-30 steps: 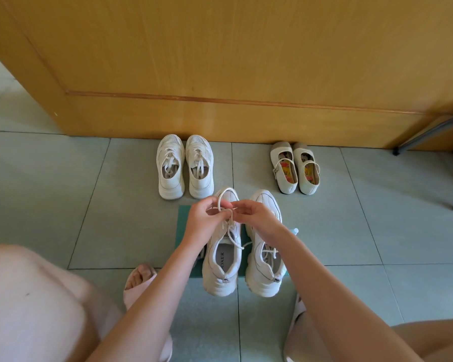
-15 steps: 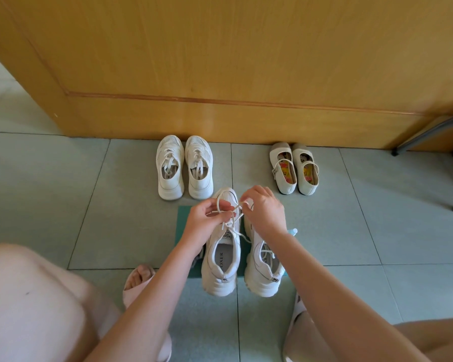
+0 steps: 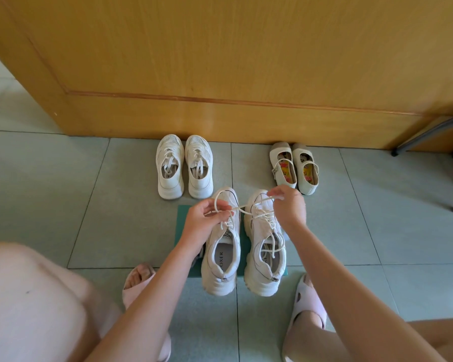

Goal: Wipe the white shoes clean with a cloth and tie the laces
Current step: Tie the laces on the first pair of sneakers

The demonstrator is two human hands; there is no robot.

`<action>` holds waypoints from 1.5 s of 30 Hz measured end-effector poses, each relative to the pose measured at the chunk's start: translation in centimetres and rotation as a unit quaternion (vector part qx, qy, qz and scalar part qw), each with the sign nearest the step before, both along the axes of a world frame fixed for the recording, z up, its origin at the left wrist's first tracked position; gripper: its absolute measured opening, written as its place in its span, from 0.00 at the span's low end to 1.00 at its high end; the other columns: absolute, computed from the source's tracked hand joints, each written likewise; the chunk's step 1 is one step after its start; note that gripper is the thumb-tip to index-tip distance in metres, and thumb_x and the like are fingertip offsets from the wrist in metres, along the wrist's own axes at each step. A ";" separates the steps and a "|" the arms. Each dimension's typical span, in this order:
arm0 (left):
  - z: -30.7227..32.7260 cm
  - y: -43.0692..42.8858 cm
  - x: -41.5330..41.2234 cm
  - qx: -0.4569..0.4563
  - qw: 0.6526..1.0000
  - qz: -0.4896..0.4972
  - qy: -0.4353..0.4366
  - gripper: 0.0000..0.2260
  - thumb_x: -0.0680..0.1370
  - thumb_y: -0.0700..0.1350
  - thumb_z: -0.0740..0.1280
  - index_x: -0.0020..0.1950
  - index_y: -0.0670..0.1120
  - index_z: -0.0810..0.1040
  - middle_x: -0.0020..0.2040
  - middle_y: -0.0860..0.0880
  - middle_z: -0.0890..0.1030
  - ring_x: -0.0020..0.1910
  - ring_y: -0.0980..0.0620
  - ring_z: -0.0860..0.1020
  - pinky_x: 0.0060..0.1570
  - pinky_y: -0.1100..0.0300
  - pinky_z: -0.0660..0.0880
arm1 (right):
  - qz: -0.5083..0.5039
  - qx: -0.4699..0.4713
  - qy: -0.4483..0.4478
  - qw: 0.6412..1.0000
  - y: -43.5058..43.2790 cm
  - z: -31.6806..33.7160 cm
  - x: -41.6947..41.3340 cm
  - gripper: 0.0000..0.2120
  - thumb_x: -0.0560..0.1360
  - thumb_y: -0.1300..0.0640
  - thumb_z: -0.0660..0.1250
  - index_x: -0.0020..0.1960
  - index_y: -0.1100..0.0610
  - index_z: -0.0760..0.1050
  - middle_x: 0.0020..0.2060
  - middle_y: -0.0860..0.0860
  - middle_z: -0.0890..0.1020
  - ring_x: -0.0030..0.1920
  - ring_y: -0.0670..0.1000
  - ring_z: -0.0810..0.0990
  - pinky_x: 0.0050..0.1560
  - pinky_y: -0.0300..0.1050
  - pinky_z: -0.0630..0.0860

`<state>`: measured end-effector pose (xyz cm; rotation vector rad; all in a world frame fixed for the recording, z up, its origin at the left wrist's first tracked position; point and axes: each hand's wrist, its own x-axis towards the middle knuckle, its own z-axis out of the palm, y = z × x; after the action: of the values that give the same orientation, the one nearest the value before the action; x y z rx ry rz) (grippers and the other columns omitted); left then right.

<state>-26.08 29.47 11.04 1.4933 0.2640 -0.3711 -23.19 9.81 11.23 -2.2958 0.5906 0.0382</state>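
Note:
Two chunky white sneakers stand side by side, toes away from me, on a green cloth (image 3: 185,218) on the floor tiles. Over the left sneaker (image 3: 221,259), my left hand (image 3: 207,218) pinches a loop of its white lace (image 3: 242,209). My right hand (image 3: 288,205) pinches the other loop and holds it out over the toe of the right sneaker (image 3: 266,257), so the lace runs taut between my hands. The right sneaker's laces lie loose across its opening.
A second pair of white sneakers (image 3: 184,165) and a pair of cream strap shoes (image 3: 294,168) stand against the wooden door (image 3: 220,61). My feet in pink slippers (image 3: 307,307) flank the work spot. Grey metal furniture legs (image 3: 429,131) show at the right edge.
My hands were close together over the left sneaker's tongue. They have drawn apart, the right hand moving right and away with its loop, and the lace has pulled taut.

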 end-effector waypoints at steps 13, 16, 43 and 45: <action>-0.3 0.5 -0.2 0.031 0.999 0.022 -0.028 0.08 0.70 0.41 0.74 0.49 0.43 0.81 0.43 0.46 0.85 0.44 0.52 0.84 0.48 0.65 0.78 | 0.271 0.087 0.061 0.957 2.8 0.5 -1.8 0.06 0.75 0.54 0.68 0.47 0.57 0.80 0.33 0.49 0.78 0.31 0.44 0.71 0.34 0.33 0.67; -0.8 1.2 -0.3 0.045 0.997 0.063 -0.002 0.11 0.71 0.40 0.73 0.52 0.41 0.80 0.41 0.46 0.85 0.41 0.52 0.84 0.44 0.61 0.80 | 0.252 0.001 0.089 0.964 1.3 -0.1 -2.1 0.06 0.75 0.54 0.67 0.45 0.55 0.80 0.35 0.49 0.79 0.30 0.45 0.71 0.36 0.38 0.69; -0.6 3.2 -0.8 0.462 0.861 -0.194 -0.089 0.10 0.76 0.53 0.66 0.47 0.47 0.80 0.41 0.53 0.74 0.49 0.51 0.70 0.50 0.56 0.67 | 0.272 -0.167 0.075 0.945 2.8 -0.2 -3.9 0.06 0.76 0.52 0.65 0.48 0.50 0.80 0.44 0.47 0.82 0.46 0.49 0.77 0.57 0.41 0.64; 0.0 3.4 -0.6 0.514 0.826 -0.200 -0.116 0.11 0.77 0.53 0.65 0.46 0.48 0.81 0.44 0.52 0.69 0.51 0.51 0.62 0.59 0.55 0.58 | 0.270 -0.185 0.074 0.942 2.8 -0.4 -3.8 0.05 0.75 0.51 0.66 0.47 0.50 0.80 0.43 0.47 0.83 0.44 0.48 0.77 0.61 0.41 0.61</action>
<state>-26.72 32.86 10.99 2.6652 -0.0903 -0.3883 -26.98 12.65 10.81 -2.7781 0.0159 0.3959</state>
